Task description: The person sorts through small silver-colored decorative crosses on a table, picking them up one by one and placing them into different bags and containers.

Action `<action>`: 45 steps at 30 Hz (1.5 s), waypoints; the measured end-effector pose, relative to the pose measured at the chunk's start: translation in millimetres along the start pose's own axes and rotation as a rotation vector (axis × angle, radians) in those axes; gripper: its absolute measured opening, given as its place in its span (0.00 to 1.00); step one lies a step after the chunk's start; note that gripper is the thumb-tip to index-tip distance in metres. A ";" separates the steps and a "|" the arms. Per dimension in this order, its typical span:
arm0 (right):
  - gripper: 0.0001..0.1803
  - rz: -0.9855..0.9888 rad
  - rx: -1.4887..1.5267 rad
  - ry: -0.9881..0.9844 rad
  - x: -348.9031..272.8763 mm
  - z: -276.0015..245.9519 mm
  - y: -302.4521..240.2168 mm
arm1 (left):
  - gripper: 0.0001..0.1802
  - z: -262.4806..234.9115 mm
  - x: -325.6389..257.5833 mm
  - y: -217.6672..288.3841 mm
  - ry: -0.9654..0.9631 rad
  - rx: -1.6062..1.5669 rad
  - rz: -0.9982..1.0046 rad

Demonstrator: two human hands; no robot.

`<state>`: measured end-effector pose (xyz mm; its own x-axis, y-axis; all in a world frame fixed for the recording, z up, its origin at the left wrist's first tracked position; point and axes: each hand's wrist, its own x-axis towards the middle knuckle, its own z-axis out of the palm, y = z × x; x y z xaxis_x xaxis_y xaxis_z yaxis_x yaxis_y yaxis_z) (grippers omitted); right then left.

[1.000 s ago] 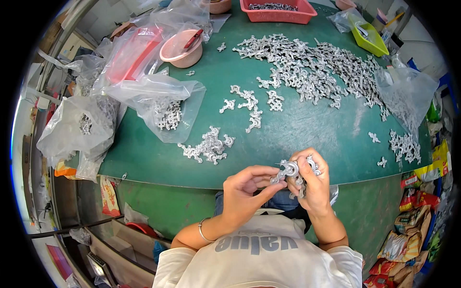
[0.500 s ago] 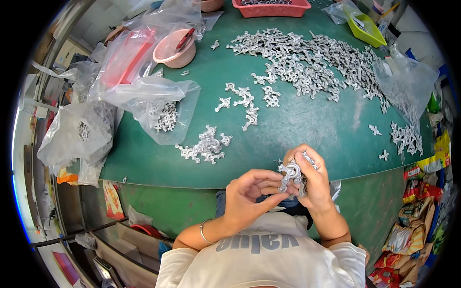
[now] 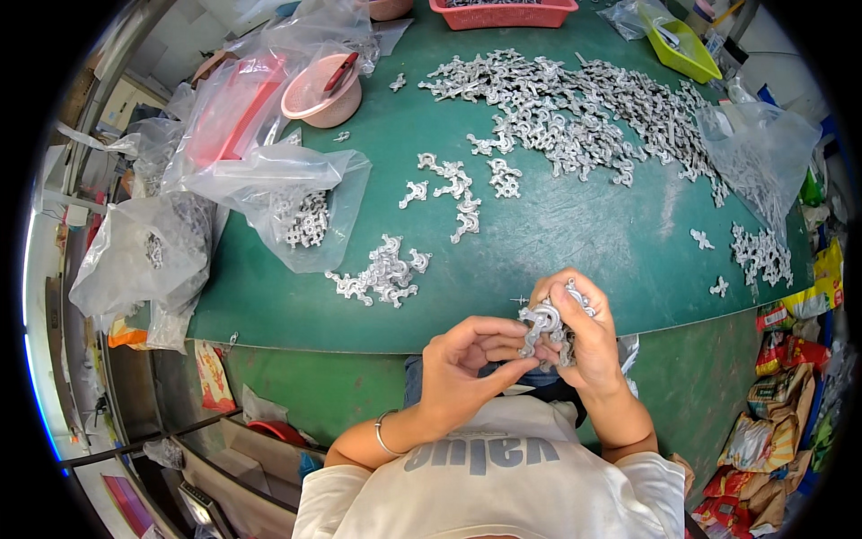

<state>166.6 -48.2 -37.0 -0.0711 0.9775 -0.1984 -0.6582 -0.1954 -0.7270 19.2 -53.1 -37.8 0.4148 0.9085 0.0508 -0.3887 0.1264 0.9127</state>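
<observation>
Just off the near edge of the table, my right hand (image 3: 593,341) is closed around several curved silver metal castings (image 3: 543,320). My left hand (image 3: 462,359) comes in from the side, its thumb and fingertips closed on the lower end of one of these castings. Fingers hide part of the held bunch. Beyond my hands a small pin-like piece (image 3: 519,300) lies on the green table. A loose cluster of similar castings (image 3: 384,274) rests to the left, and smaller groups (image 3: 458,193) lie farther up.
A large heap of castings (image 3: 575,126) covers the far right of the green table (image 3: 575,238). Clear plastic bags (image 3: 346,202) and a pink bowl (image 3: 319,99) stand left. At the back are a red tray (image 3: 503,16) and a yellow-green basket (image 3: 687,56). Another bag (image 3: 763,157) hangs right.
The table and its contents sit slightly shifted in the view. Both hands stay nearly in place, with the held castings turned only a little.
</observation>
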 end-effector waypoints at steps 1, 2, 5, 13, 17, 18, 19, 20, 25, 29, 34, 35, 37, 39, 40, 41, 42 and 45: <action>0.09 0.009 0.012 -0.001 0.0 -0.3 0.3 | 0.17 0.5 0.4 0.2 0.003 0.000 -0.001; 0.09 0.018 0.023 -0.003 0.0 -0.7 0.5 | 0.17 0.2 0.7 -0.5 0.006 0.012 0.006; 0.10 0.038 0.051 -0.007 0.0 -2.8 2.1 | 0.16 -0.3 1.6 -2.0 0.017 0.044 0.017; 0.11 0.032 0.128 -0.035 4.5 -14.9 12.3 | 0.21 -4.5 9.6 -8.0 -0.037 0.473 0.222; 0.10 0.152 0.667 -0.047 16.5 -34.1 10.5 | 0.22 -14.3 33.1 2.5 0.115 0.931 0.283; 0.10 0.149 0.774 -0.082 19.7 -39.4 11.7 | 0.22 -25.0 45.6 -6.9 0.199 1.087 0.297; 0.10 0.150 0.886 -0.115 21.7 -42.3 13.9 | 0.24 -36.4 56.6 -17.5 0.284 1.246 0.305; 0.11 0.154 0.947 -0.092 21.9 -40.6 14.4 | 0.23 -45.2 64.8 -26.7 0.308 1.342 0.302; 0.08 0.179 0.802 0.013 24.3 -46.1 16.0 | 0.19 -72.1 86.5 -53.7 0.303 1.521 0.159; 0.08 0.005 0.334 -0.004 22.3 -54.4 12.6 | 0.12 -63.4 78.2 -37.6 0.313 1.114 0.124; 0.15 -0.176 -0.124 -0.050 20.1 -42.5 6.2 | 0.07 -30.8 51.9 -6.0 0.168 0.182 -0.239; 0.16 -0.199 -0.204 -0.055 19.1 -37.2 3.2 | 0.07 -26.7 47.7 -0.5 0.124 0.154 -0.238; 0.14 -0.189 -0.276 -0.112 15.9 -30.8 -2.9 | 0.08 -20.4 40.0 7.5 0.036 0.098 -0.234; 0.12 -0.227 -0.374 -0.191 13.7 -29.5 -4.2 | 0.09 -16.4 35.1 13.4 -0.002 0.093 -0.234; 0.10 -0.203 -0.349 -0.173 11.0 -26.7 -7.2 | 0.09 -13.5 34.1 17.3 -0.017 0.100 -0.237; 0.10 -0.202 -0.309 -0.166 9.4 -26.4 -6.9 | 0.09 -11.3 32.9 20.2 -0.032 0.106 -0.239; 0.09 -0.200 -0.270 -0.159 7.7 -26.4 -6.5 | 0.10 -9.6 31.2 22.3 -0.038 0.110 -0.237; 0.09 -0.222 -0.207 -0.162 3.5 -24.4 -5.8 | 0.14 -7.1 25.5 24.3 -0.060 0.118 -0.199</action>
<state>188.4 -45.6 -49.5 -0.0719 0.9946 0.0745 -0.5056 0.0281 -0.8623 14.6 -24.0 -17.2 0.5229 0.8447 -0.1143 -0.1967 0.2501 0.9480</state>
